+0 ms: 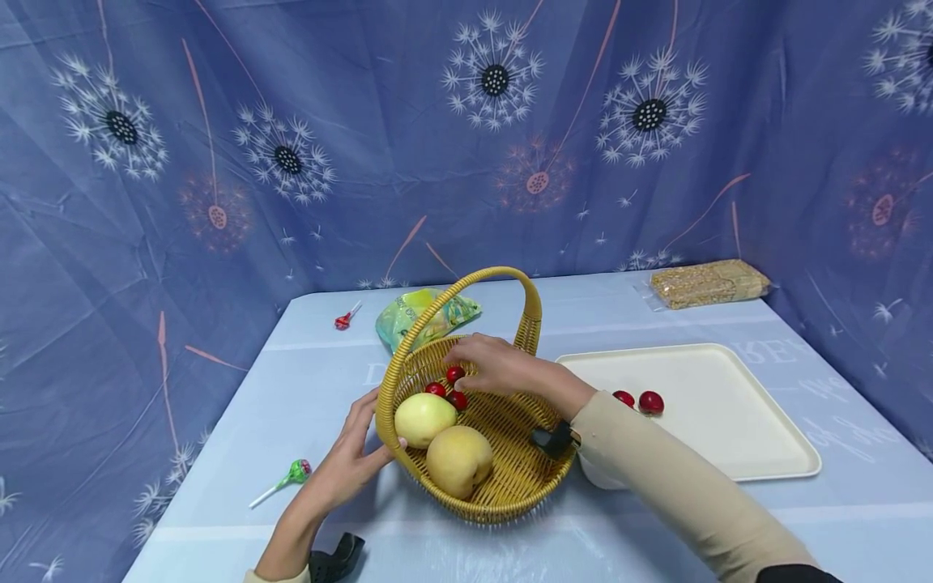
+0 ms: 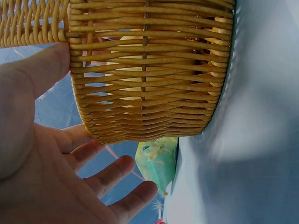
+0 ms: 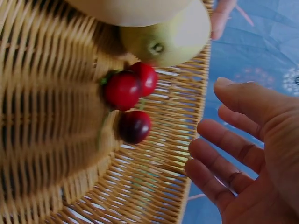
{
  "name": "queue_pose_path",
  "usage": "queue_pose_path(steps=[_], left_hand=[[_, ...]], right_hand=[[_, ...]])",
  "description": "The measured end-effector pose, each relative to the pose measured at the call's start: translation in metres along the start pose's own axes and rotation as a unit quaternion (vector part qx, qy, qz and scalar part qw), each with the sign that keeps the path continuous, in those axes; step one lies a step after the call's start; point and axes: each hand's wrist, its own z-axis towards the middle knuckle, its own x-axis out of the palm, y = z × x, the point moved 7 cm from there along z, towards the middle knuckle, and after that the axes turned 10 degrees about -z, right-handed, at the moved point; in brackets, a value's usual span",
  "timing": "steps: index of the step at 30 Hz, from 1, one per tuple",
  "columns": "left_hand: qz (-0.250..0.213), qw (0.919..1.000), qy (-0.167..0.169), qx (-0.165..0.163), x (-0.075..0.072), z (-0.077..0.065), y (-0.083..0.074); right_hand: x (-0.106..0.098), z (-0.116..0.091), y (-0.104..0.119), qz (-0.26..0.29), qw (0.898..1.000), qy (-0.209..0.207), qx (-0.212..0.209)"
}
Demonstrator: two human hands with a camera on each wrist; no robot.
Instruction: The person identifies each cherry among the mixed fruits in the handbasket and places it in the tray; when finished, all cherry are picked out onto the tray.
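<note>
Three small, round, glossy red cherries (image 1: 455, 374) are seen inside the golden-brown woven wicker basket (image 1: 503, 512), grouped near its far left wall. They lie just left of the bare right hand (image 1: 496, 364), which is nearer to them than the left; being round, they are given no clear long axis. The right hand is held over the basket, its thumb and fingers apart, with nothing seen gripped between them. The rim is touched from outside, on the left, by the thumb and a finger of the left hand (image 1: 348, 465), whose other fingers are spread. Beside the cherries, a round pale green fruit (image 1: 423, 419) and a larger rounded yellow fruit (image 1: 457, 460) are contained. The basket is spanned by its arched handle (image 1: 432, 309). On the cream rectangular tray (image 1: 729, 421), right of the basket, two more red cherries (image 1: 651, 402) are set, one partly covered by the beige sleeve (image 1: 656, 465).
</note>
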Motion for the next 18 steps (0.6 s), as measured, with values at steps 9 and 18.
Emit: queue_pose_path(steps=[9, 18], left_hand=[[0.005, 1.0, -0.002, 0.001, 0.0, 0.0, -0.001], [0.01, 1.0, 0.0, 0.001, 0.001, 0.0, -0.001]], right_hand=[[0.022, 0.003, -0.001, -0.002, 1.0, 0.021, -0.021], [0.038, 0.004, -0.005, -0.016, 0.997, 0.072, -0.008]])
